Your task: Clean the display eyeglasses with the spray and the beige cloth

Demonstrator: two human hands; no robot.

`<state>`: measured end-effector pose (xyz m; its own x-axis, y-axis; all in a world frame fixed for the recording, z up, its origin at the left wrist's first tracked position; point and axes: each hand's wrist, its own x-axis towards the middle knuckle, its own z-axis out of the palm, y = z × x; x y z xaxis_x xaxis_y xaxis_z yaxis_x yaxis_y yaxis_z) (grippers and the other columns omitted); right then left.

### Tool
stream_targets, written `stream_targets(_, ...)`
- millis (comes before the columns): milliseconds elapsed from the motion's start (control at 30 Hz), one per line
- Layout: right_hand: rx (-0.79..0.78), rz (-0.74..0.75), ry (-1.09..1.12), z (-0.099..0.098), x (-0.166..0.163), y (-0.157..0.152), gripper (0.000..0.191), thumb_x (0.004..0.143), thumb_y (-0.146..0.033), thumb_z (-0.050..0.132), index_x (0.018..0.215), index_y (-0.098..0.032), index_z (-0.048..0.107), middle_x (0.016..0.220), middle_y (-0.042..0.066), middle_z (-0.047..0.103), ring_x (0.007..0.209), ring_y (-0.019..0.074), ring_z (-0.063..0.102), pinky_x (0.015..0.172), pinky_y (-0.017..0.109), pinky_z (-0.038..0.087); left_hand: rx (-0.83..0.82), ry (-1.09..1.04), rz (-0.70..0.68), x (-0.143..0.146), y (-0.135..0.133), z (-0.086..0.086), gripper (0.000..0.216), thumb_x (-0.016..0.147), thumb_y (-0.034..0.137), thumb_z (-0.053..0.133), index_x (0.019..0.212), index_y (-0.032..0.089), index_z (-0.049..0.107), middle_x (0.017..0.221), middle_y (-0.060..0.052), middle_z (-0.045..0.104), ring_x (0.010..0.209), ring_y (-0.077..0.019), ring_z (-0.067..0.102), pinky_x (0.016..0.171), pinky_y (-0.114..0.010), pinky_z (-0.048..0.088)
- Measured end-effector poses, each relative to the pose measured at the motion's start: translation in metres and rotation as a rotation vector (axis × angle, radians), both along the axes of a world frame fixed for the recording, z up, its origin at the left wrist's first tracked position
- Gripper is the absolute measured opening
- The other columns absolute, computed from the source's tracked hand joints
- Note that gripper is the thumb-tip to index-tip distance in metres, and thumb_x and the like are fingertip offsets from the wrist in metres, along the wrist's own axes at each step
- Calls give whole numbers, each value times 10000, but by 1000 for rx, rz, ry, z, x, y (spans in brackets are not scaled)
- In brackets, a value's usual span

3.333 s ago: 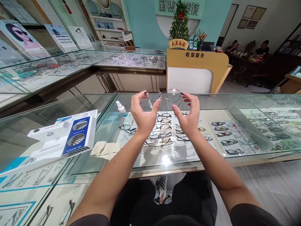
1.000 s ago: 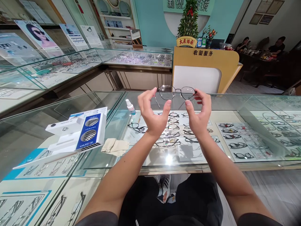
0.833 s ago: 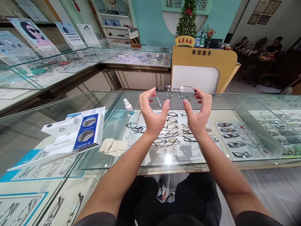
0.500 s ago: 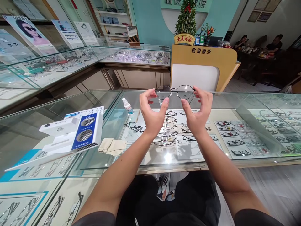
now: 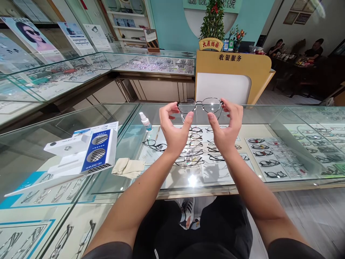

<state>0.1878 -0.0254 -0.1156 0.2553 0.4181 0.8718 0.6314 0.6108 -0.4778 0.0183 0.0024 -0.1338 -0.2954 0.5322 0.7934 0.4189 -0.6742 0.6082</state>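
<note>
- Round eyeglasses with thin dark metal rims and clear lenses (image 5: 198,103) are held level above the far edge of the glass-topped display counter (image 5: 185,191), clear of its surface.
- The left end of the frame is gripped by the bare left hand (image 5: 174,126), its fingers clamped at the hinge. The thumb is raised near the lower rim; whether contact is made cannot be told.
- The right end is gripped by the bare right hand (image 5: 228,124), fingers likewise clamped at the hinge. The thumb is placed just under the lens; its contact cannot be confirmed.
- A small white plastic spray bottle with a blue label (image 5: 146,121) is stood toward the far left corner of the main glass panel.
- A folded beige cloth (image 5: 128,167) is laid at the left edge of that panel, toward the near corner.
- A white and blue cardboard box with checkered circles (image 5: 98,153) is placed on the adjoining left panel, beside the seam.
- Rows of dark-framed spectacles (image 5: 270,163) are displayed on pale trays toward the counter's right side.
</note>
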Motion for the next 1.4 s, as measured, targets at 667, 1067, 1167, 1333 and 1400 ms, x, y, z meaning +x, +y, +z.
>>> stream_targets(667, -79, 56, -8, -6, 1, 2, 463, 1054, -556, 633, 1449, -319, 675, 1243, 94, 725, 1150, 292, 655, 1080, 564, 535, 119, 72, 163, -3, -1, 3, 644, 947, 738, 768, 1313, 240, 587, 1237, -86, 626, 1091, -228, 657, 966, -436, 551)
stream_targets(1067, -115, 66, -11, -7, 2, 3, 465, 1062, -572, 619, 1447, -318, 677, 1283, 101, 726, 1188, 306, 663, 1085, 594, 548, 178, 53, 122, -3, -1, 4, 603, 949, 655, 810, 1321, 236, 587, 1213, -85, 634, 1077, -230, 642, 980, -428, 551)
stream_targets(1167, -107, 62, -15, -7, 2, 4, 476, 1064, -586, 608, 1456, -323, 671, 1284, 104, 726, 1185, 310, 670, 1068, 594, 559, 211, 50, 120, -3, -1, 4, 586, 958, 638, 814, 1330, 240, 598, 1225, -83, 645, 1085, -226, 655, 978, -422, 558)
stream_targets(1333, -28, 44, -37, -8, 3, 6, 515, 1050, -576, 662, 1514, -356, 630, 1341, 105, 731, 1193, 317, 688, 1051, 583, 580, 183, 86, 88, -7, 3, 3, 585, 999, 628, 772, 1407, 247, 593, 1321, -105, 652, 1212, -251, 680, 990, -421, 585)
stream_targets(1400, -13, 36, -47, -9, 4, 7, 535, 1045, -574, 675, 1538, -375, 611, 1399, 108, 719, 1228, 330, 690, 1066, 595, 581, 172, 93, 70, -9, 7, 1, 593, 1006, 635, 758, 1425, 252, 585, 1355, -112, 650, 1268, -266, 680, 1005, -429, 598)
